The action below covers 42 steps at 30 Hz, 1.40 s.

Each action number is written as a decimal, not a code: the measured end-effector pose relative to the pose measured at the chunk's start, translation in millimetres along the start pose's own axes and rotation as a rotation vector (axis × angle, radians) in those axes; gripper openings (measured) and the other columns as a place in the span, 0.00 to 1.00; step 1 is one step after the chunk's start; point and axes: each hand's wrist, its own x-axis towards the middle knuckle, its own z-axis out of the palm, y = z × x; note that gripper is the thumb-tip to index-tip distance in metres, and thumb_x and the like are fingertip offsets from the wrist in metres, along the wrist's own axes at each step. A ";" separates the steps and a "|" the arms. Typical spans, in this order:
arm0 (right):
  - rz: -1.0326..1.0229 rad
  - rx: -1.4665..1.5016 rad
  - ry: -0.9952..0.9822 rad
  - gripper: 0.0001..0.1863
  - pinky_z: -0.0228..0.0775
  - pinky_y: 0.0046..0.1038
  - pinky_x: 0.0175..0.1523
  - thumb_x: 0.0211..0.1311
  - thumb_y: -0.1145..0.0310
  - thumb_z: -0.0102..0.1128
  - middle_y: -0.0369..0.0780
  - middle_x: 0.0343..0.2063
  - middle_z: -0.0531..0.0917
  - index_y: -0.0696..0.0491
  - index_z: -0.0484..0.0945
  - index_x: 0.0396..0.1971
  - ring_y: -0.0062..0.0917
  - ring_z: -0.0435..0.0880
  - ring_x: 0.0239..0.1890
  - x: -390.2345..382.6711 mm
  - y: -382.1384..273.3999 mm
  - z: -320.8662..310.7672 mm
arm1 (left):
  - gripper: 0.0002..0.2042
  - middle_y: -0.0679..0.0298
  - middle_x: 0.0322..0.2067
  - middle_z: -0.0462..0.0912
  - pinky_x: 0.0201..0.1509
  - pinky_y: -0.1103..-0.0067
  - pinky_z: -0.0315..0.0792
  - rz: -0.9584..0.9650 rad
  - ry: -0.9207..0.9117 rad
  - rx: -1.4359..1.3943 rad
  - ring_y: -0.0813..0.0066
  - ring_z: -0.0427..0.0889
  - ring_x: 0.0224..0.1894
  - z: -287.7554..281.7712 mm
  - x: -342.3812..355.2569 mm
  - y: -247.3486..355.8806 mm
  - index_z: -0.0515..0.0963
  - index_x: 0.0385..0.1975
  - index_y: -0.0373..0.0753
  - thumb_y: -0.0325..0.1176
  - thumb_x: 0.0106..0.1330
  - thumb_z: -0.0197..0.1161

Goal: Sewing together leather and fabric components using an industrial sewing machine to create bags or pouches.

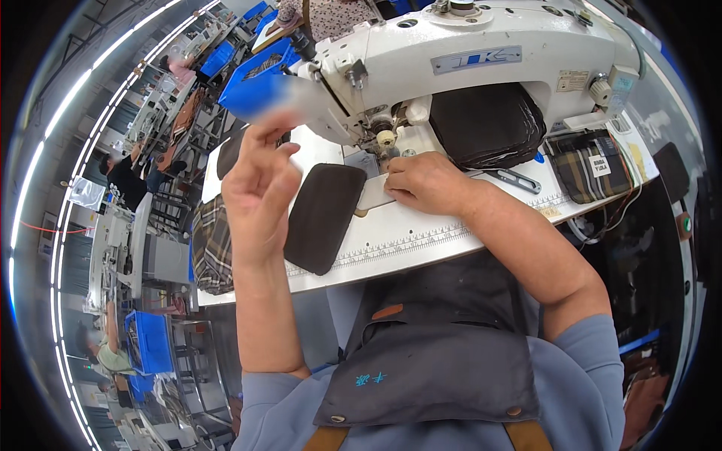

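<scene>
My left hand (263, 184) is raised at the machine's left, fingers loosely bent and apart, tips blurred, nothing visible in it. My right hand (425, 180) rests on the white bed beside the presser foot and needle area (383, 143) of the white sewing machine (496, 30), fingers curled; what they hold, if anything, is hidden. A dark brown rounded panel (323, 214) lies flat between my hands. A stack of similar dark pieces (485, 124) sits under the machine arm, with a metal tool (511, 180) beside it.
Plaid fabric pieces (214, 240) lie at the table's left, more (583, 180) at the right. A ruler strip (391, 245) runs along the front edge. Blue bins (150, 338) and co-workers (120, 177) at other machines fill the left background; another person (323, 15) is behind the machine.
</scene>
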 end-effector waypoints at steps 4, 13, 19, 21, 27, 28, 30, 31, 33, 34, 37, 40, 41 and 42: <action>0.048 -0.001 0.009 0.07 0.74 0.39 0.35 0.62 0.65 0.64 0.39 0.29 0.82 0.53 0.84 0.29 0.39 0.83 0.30 3.1 -9.9 -10.0 | 0.15 0.63 0.42 0.82 0.43 0.82 0.72 -0.147 0.291 -0.163 0.79 0.80 0.38 12.6 21.9 -20.9 0.79 0.49 0.34 0.40 0.76 0.60; 0.662 0.365 0.356 0.27 0.71 0.33 0.28 0.70 0.46 0.59 0.41 0.14 0.80 0.56 0.85 0.23 0.35 0.80 0.17 21.2 -56.3 -24.4 | 0.11 0.75 0.24 0.78 0.30 0.90 0.61 -0.129 0.267 0.019 0.91 0.69 0.24 14.2 22.8 -40.6 0.84 0.31 0.34 0.36 0.66 0.73; 0.692 0.136 0.516 0.29 0.67 0.33 0.25 0.70 0.46 0.60 0.42 0.10 0.76 0.56 0.81 0.17 0.33 0.77 0.14 36.4 -54.8 -16.4 | 0.08 0.65 0.38 0.81 0.50 0.80 0.67 0.011 0.177 -0.132 0.79 0.74 0.39 5.4 -0.2 -38.7 0.82 0.32 0.36 0.34 0.68 0.70; 0.691 0.051 0.556 0.29 0.64 0.32 0.23 0.69 0.47 0.62 0.40 0.08 0.73 0.56 0.79 0.14 0.31 0.74 0.12 32.9 -54.0 -12.6 | 0.07 0.60 0.44 0.81 0.59 0.74 0.67 0.192 0.175 -0.148 0.72 0.77 0.47 8.3 -3.4 -39.0 0.84 0.31 0.38 0.34 0.64 0.73; 0.700 -0.017 0.582 0.27 0.62 0.31 0.21 0.66 0.50 0.66 0.39 0.08 0.72 0.56 0.77 0.14 0.29 0.70 0.11 40.3 -57.3 -17.4 | 0.10 0.60 0.37 0.85 0.49 0.78 0.72 0.072 0.119 -0.488 0.78 0.79 0.38 8.1 -8.5 -37.1 0.85 0.34 0.35 0.35 0.64 0.74; 0.695 -0.026 0.575 0.27 0.62 0.31 0.21 0.66 0.50 0.66 0.39 0.08 0.72 0.56 0.77 0.14 0.29 0.70 0.11 40.9 -56.8 -17.2 | 0.11 0.62 0.33 0.86 0.44 0.81 0.72 -0.051 0.134 -0.520 0.81 0.79 0.35 10.1 -9.0 -41.7 0.85 0.35 0.34 0.36 0.64 0.74; 0.668 -0.117 0.574 0.25 0.62 0.31 0.21 0.64 0.53 0.67 0.39 0.09 0.74 0.55 0.78 0.14 0.29 0.72 0.12 40.2 -56.5 -17.1 | 0.10 0.67 0.28 0.84 0.35 0.86 0.69 -0.062 0.171 -0.397 0.85 0.75 0.29 16.9 -12.0 -48.1 0.85 0.34 0.32 0.34 0.65 0.74; 0.667 -0.124 0.571 0.25 0.62 0.31 0.21 0.64 0.53 0.67 0.39 0.09 0.74 0.55 0.78 0.14 0.29 0.72 0.12 40.4 -57.2 -18.2 | 0.09 0.67 0.28 0.83 0.34 0.86 0.68 -0.192 0.130 -0.339 0.85 0.75 0.29 18.6 -17.0 -51.7 0.85 0.34 0.33 0.34 0.67 0.71; 0.654 -0.130 0.581 0.23 0.63 0.30 0.21 0.62 0.54 0.69 0.39 0.09 0.75 0.55 0.78 0.14 0.29 0.73 0.12 41.7 -58.5 -19.7 | 0.08 0.70 0.26 0.82 0.33 0.86 0.66 -0.343 0.063 -0.291 0.87 0.73 0.27 21.3 -28.9 -65.1 0.84 0.33 0.33 0.33 0.68 0.70; 0.651 -0.135 0.579 0.23 0.63 0.30 0.21 0.62 0.54 0.69 0.39 0.09 0.75 0.55 0.78 0.14 0.29 0.73 0.12 42.1 -58.6 -20.0 | 0.08 0.70 0.26 0.82 0.33 0.86 0.66 -0.340 0.065 -0.295 0.87 0.73 0.27 22.5 -38.1 -74.7 0.84 0.33 0.33 0.33 0.68 0.70; 0.643 -0.153 0.570 0.23 0.64 0.29 0.22 0.61 0.54 0.70 0.38 0.10 0.76 0.55 0.79 0.15 0.29 0.75 0.12 42.2 -59.3 -20.0 | 0.07 0.70 0.25 0.82 0.31 0.86 0.66 -0.507 -0.051 -0.117 0.88 0.72 0.27 30.4 -66.1 -83.9 0.84 0.31 0.33 0.31 0.67 0.70; 0.620 -0.161 0.600 0.20 0.64 0.30 0.22 0.57 0.56 0.72 0.38 0.10 0.76 0.54 0.78 0.14 0.30 0.76 0.13 40.1 -57.2 -22.8 | 0.07 0.70 0.21 0.81 0.29 0.85 0.66 -0.571 -0.076 0.020 0.88 0.72 0.24 38.1 -83.3 -58.0 0.84 0.28 0.33 0.29 0.64 0.71; 0.523 -0.270 0.590 0.19 0.63 0.29 0.22 0.55 0.60 0.73 0.38 0.11 0.76 0.55 0.76 0.14 0.28 0.74 0.13 38.7 -55.8 -26.0 | 0.07 0.70 0.20 0.81 0.29 0.84 0.66 -0.537 -0.124 0.073 0.88 0.72 0.24 37.6 -90.2 -50.0 0.85 0.27 0.33 0.30 0.64 0.71; 0.421 -0.374 0.580 0.18 0.63 0.28 0.22 0.54 0.64 0.74 0.39 0.12 0.76 0.56 0.75 0.14 0.26 0.73 0.14 40.3 -56.5 -29.2 | 0.07 0.69 0.19 0.81 0.28 0.84 0.66 -0.502 -0.168 0.130 0.88 0.72 0.23 36.0 -99.2 -42.3 0.85 0.26 0.33 0.30 0.63 0.72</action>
